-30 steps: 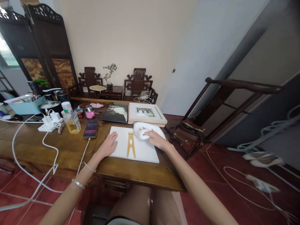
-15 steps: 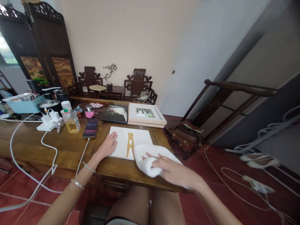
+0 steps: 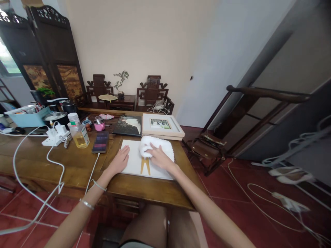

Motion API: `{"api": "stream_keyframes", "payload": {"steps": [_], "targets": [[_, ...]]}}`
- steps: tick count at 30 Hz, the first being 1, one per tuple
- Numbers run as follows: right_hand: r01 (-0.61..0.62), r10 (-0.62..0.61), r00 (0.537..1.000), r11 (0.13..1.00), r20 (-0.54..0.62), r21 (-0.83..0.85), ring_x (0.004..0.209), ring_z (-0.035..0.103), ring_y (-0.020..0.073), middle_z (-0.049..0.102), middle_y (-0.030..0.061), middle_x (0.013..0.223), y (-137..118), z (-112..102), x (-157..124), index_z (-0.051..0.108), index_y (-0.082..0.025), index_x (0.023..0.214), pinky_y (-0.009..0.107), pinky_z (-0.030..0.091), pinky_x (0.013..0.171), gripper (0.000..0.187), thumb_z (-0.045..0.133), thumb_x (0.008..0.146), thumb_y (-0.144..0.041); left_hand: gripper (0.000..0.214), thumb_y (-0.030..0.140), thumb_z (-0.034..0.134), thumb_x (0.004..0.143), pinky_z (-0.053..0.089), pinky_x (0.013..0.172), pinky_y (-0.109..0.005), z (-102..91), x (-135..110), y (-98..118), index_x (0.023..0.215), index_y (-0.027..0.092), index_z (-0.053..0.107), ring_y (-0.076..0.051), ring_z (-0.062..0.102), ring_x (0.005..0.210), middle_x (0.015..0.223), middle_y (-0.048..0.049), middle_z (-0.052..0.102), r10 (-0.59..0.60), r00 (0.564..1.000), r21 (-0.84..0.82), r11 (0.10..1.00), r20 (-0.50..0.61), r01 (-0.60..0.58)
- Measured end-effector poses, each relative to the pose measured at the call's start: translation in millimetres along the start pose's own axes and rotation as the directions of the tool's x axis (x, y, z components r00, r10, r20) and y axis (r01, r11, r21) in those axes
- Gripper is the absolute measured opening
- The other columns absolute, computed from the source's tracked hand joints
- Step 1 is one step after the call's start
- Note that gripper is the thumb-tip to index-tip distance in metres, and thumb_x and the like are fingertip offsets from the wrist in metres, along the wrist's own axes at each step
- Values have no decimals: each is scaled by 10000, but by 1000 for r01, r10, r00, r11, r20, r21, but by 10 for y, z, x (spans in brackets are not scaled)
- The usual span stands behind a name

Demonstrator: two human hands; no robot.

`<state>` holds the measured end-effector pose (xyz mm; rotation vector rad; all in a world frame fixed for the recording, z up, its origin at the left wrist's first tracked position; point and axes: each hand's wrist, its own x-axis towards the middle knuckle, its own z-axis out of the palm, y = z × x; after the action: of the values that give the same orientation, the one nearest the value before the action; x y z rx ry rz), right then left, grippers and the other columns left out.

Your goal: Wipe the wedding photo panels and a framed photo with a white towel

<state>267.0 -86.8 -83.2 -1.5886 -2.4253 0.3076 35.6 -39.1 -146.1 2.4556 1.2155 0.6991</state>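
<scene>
A white board (image 3: 133,162) with a gold clothespin shape (image 3: 145,166) lies flat on the wooden table (image 3: 77,162) in front of me. My left hand (image 3: 120,161) rests open and flat on the board's left edge. My right hand (image 3: 158,157) presses a white cloth (image 3: 152,144) down on the upper part of the board, its fingers curled on the cloth. The cloth covers the top of the gold shape.
Behind the board lie a white framed picture (image 3: 161,125) and a dark photo print (image 3: 128,125). To the left stand an oil bottle (image 3: 79,132), a pink cup (image 3: 99,124), a power strip (image 3: 55,136) with white cables and a dark phone (image 3: 100,143). A wooden stair rail (image 3: 266,94) stands right.
My right hand with the cloth swept from the board's far right corner down to the table's near edge, then back up onto the middle top of the board. My left hand stayed put.
</scene>
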Motion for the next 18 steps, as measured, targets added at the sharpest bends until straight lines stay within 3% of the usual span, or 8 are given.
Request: {"api": "stream_keyframes", "payload": {"steps": [3,7,10,14,18], "targets": [[103,-101,994,993,41,-50,1401,90,323,325,142,1473,-242,30,-266,603,-135,1140,667,130,1040,566,383,646,32,480,248,282,915,205,1137,-480,5,0,0,1351,93,411,-227,273,1380,1465,-146,343,7,1000,7,1000,-11,-7],[188,-181,976,981,117,-46,1404,77,305,335,109,1474,-534,-11,-719,639,-168,1065,651,123,1061,561,384,611,41,462,226,296,909,221,1132,-483,7,8,11,1333,104,433,-228,290,1373,1451,-148,367,19,1000,19,1000,-20,-19],[226,-218,961,974,172,-31,1404,83,296,355,88,1465,-651,-65,-912,654,-177,1015,647,108,1071,545,386,591,36,457,213,299,906,227,1129,-487,11,12,11,1325,99,442,-232,299,1369,1446,-155,374,22,1000,30,999,-22,-22],[201,-206,963,978,171,48,1404,109,253,356,79,1463,-555,-93,-844,641,-175,1043,596,125,1097,585,370,568,33,453,218,299,911,230,1129,-483,19,8,-1,1328,112,439,-226,300,1369,1446,-147,376,30,999,29,999,-32,-29],[140,-147,985,987,87,81,1400,135,243,375,114,1448,-261,-44,-506,619,-149,1086,590,131,1093,584,353,596,27,461,231,291,915,215,1134,-483,6,5,5,1334,104,435,-231,286,1374,1454,-150,362,13,1000,15,1000,-19,-12]]}}
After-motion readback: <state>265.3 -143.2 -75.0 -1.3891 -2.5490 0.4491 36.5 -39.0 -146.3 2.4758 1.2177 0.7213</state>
